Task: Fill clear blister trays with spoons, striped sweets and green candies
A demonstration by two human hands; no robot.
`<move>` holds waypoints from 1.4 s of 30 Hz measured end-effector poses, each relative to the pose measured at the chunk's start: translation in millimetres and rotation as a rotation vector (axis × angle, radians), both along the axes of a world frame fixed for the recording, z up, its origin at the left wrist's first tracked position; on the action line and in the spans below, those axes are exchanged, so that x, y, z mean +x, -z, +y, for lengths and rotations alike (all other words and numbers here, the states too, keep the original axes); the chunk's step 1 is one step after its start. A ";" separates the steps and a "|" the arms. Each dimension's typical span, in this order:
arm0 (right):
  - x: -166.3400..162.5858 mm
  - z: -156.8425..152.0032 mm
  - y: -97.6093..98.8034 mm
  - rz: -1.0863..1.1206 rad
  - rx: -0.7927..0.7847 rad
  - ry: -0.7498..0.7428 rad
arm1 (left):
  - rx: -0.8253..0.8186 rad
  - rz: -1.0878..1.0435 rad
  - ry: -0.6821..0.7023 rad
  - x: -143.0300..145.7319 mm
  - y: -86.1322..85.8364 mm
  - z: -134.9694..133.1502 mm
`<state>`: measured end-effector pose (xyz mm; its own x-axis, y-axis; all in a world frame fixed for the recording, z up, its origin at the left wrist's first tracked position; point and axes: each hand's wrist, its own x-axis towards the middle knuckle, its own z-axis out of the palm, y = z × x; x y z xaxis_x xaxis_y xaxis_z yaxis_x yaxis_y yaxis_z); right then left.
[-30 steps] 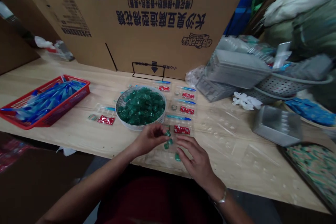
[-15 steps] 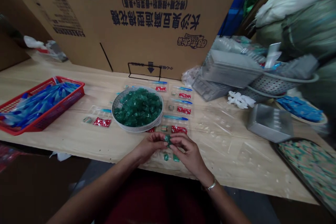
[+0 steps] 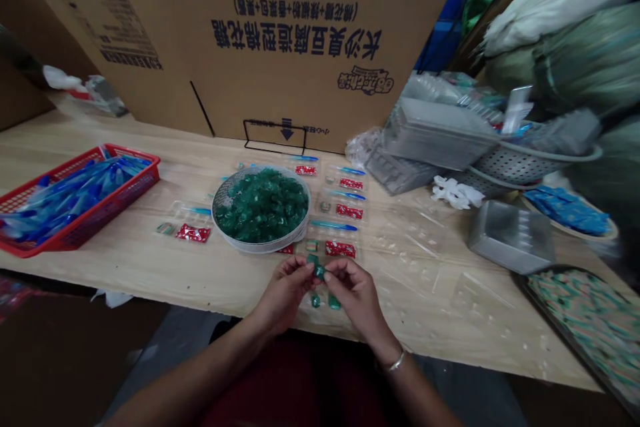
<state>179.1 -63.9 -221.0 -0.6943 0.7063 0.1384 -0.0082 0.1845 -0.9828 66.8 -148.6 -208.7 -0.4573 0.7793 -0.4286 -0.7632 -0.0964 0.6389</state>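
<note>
Both hands meet at the near edge of the wooden table (image 3: 150,267). My left hand (image 3: 284,290) and my right hand (image 3: 353,290) pinch the same small green wrapped candy (image 3: 319,271) between their fingertips. Two more green candies (image 3: 323,301) lie on the table just below the hands. Behind them stands a round white basket (image 3: 218,195) heaped with green candies. Clear plastic trays (image 3: 340,213) holding red packets and blue sticks lie beside the basket.
A red basket (image 3: 135,183) of blue sticks sits at the left. A big cardboard box (image 3: 280,47) stands at the back. Grey trays (image 3: 510,237), a mesh basket (image 3: 530,160) and white gloves (image 3: 455,192) crowd the right. A dark tray (image 3: 580,310) of packets lies at the near right.
My right hand rose from the table and joined the left hand on one green candy. Both hands drew slightly toward me.
</note>
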 end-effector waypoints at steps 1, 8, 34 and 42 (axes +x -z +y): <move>0.8 -0.8 -1.9 0.002 0.082 -0.008 | -0.012 0.038 0.003 -0.4 -0.7 -0.3; 2.3 -2.2 -9.4 0.011 0.072 -0.038 | -0.071 -0.067 -0.002 3.9 -4.8 -2.6; 12.8 -21.6 -3.3 0.280 -0.879 -0.062 | 0.151 0.268 0.176 7.5 -9.4 -16.2; 20.5 -21.7 -0.5 0.179 -0.460 -0.107 | 0.077 0.404 0.266 5.2 -7.2 -19.7</move>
<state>199.6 -85.6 -220.5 -0.7601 0.6481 -0.0471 -0.1792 -0.2788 -0.9435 72.0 -168.3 -201.5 -0.3562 0.9139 -0.1945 -0.4601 0.0096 0.8878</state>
